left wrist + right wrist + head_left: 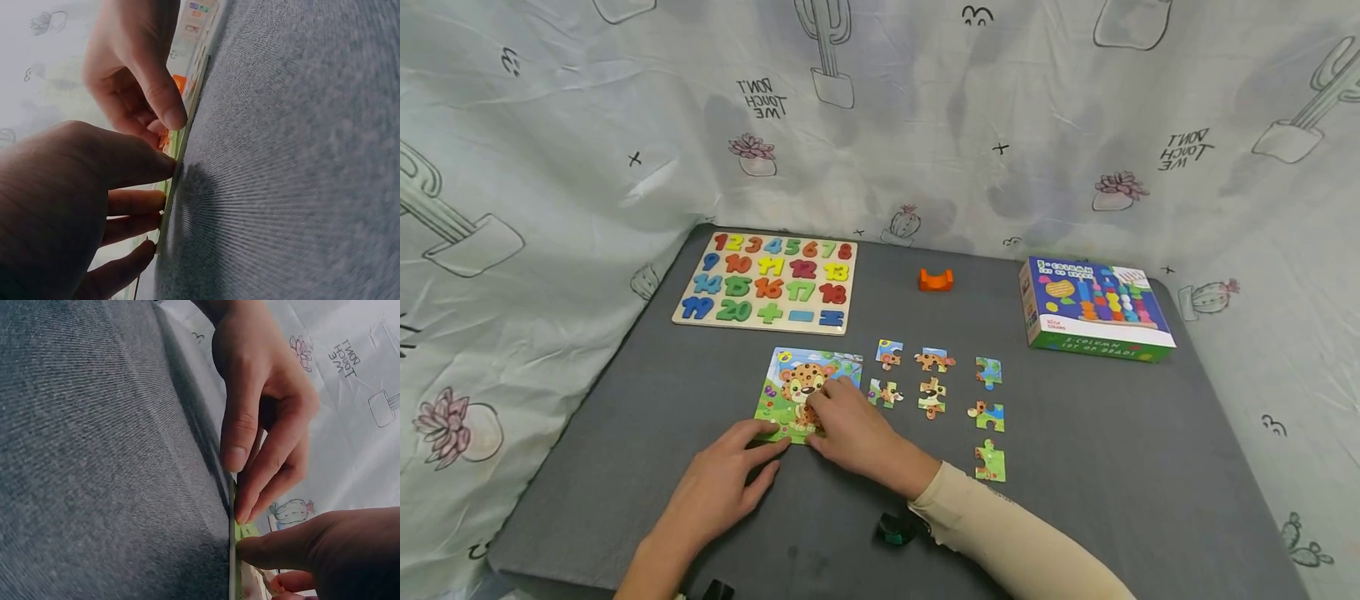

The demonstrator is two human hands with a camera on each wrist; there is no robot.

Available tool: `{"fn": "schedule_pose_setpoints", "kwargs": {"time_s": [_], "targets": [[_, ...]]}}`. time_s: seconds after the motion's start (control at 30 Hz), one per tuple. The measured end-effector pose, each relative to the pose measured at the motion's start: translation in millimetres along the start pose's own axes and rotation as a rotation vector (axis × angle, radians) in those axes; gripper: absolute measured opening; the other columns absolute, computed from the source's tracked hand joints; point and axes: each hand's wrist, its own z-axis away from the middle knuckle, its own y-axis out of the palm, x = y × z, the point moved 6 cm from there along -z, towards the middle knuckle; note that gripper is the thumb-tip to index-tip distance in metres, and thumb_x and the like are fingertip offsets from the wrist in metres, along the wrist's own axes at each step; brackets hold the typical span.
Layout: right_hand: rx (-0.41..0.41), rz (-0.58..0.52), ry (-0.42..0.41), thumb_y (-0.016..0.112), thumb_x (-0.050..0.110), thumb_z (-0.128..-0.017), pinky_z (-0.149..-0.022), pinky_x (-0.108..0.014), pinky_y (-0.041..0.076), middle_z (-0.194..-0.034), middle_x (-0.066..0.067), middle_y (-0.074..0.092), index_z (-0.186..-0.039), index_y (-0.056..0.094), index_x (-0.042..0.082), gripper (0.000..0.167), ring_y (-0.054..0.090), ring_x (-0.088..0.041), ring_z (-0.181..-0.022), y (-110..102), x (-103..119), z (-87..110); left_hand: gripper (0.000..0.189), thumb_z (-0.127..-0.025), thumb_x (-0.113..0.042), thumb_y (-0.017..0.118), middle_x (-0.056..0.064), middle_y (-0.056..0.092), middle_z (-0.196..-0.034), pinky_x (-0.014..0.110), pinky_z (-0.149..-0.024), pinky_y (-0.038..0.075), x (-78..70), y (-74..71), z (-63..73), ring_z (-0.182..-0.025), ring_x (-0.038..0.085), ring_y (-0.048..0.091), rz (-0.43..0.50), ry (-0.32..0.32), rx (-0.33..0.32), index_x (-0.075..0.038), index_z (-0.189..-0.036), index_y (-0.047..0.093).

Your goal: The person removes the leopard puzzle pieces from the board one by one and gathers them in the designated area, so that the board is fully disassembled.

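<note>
A square leopard jigsaw puzzle (pixel 772 398) lies on the grey table, its cartoon picture partly covered by my right hand. My left hand (pixel 722 475) touches its near left corner and near edge, with the fingers spread and lightly bent. Bent over the lower right part of the picture, my right hand (pixel 857 429) has its thumb by the near edge and its fingertips on the surface. Whether a piece is pinched under those fingers is hidden. To the right lie several loose puzzle pieces (pixel 933 359), spread apart in rough columns.
Behind the puzzle is a wooden number board (pixel 786 316). An orange curved block (pixel 936 280) stands at the back middle, and a boxed bead set (pixel 1101 308) at the back right. Patterned cloth (pixel 925 125) hangs around the table (pixel 1105 467).
</note>
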Motion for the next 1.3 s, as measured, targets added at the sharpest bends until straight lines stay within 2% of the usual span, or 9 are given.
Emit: {"fn": "schedule_pose_setpoints", "kwargs": {"time_s": [0.23,0.4,0.57,0.7,1.0,1.3], "targets": [[0.007,0.001,-0.009,0.089,0.033,-0.094,-0.076,-0.030,0.046,-0.098,0.002,0.059,-0.111,0.076,0.014,0.028,0.050,-0.017,-0.089,-8.2,-2.4,1.0,0.032,-0.092,-0.016,0.090,0.007,0.068,-0.132,0.049,-0.085,0.063,-0.5,-1.0,-0.7,-0.120,0.028,0.067,-0.003,0.005,-0.004,-0.016,-0.123,0.085],[-0.038,-0.017,0.002,0.089,0.031,-0.094,-0.079,-0.032,0.048,-0.101,0.000,0.060,-0.116,0.077,0.013,0.031,0.050,-0.018,-0.092,-27.6,-8.9,11.5,0.031,-0.092,-0.016,0.089,0.006,0.068,-0.132,0.051,-0.087,0.062,0.6,-0.8,-3.3,-0.121,0.028,0.066,-0.008,-0.008,-0.005,-0.017,-0.123,0.085],[-0.124,-0.061,0.000,0.092,0.026,-0.092,-0.081,-0.034,0.051,-0.103,-0.001,0.062,-0.120,0.077,0.009,0.036,0.052,-0.021,-0.096,-52.6,-17.1,34.8,0.030,-0.093,-0.016,0.089,0.007,0.068,-0.130,0.051,-0.086,0.062,0.4,-1.5,-4.8,-0.121,0.029,0.067,-0.007,-0.026,-0.009,-0.016,-0.122,0.085],[-0.186,-0.084,0.008,0.094,0.022,-0.089,-0.077,-0.036,0.050,-0.100,0.001,0.062,-0.110,0.075,0.011,0.030,0.051,-0.019,-0.094,-64.6,-27.3,61.2,0.030,-0.092,-0.016,0.090,0.007,0.068,-0.129,0.050,-0.086,0.063,-1.3,-2.3,-4.3,-0.120,0.029,0.067,-0.018,-0.024,-0.005,-0.015,-0.121,0.085],[-0.247,-0.073,0.064,0.097,0.016,-0.082,-0.073,-0.034,0.047,-0.094,0.005,0.058,-0.100,0.070,0.015,0.033,0.048,-0.016,-0.091,-65.8,-52.0,117.4,0.029,-0.092,-0.017,0.090,0.005,0.068,-0.129,0.050,-0.088,0.062,-2.4,-1.0,-2.2,-0.119,0.027,0.067,-0.024,-0.029,0.020,-0.016,-0.121,0.085],[-0.256,-0.070,0.150,0.098,0.015,-0.079,-0.074,-0.036,0.052,-0.101,0.001,0.065,-0.115,0.078,0.007,0.042,0.052,-0.016,-0.091,-65.2,-67.0,140.0,0.029,-0.093,-0.017,0.089,0.005,0.068,-0.129,0.051,-0.090,0.062,-1.9,-1.2,-3.7,-0.120,0.028,0.066,-0.021,-0.039,0.030,-0.016,-0.122,0.085]]}}
